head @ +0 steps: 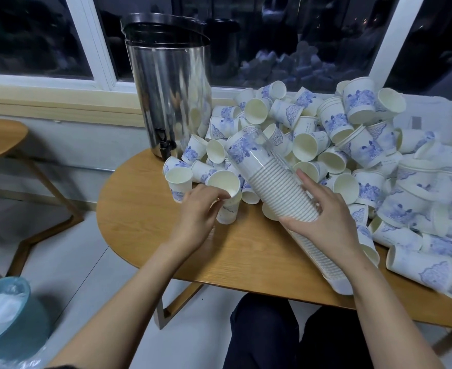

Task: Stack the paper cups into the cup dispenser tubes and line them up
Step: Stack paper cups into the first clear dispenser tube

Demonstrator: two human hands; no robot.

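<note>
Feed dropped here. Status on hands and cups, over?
Left hand pinches one cup. Right hand grips tube of stacked cups. Loose cups heaped on table behind.

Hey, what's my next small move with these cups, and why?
Probably lift the cup your left hand pinches and nest it into the tube: your right hand grips that tube, part filled, and many loose cups remain.
</note>
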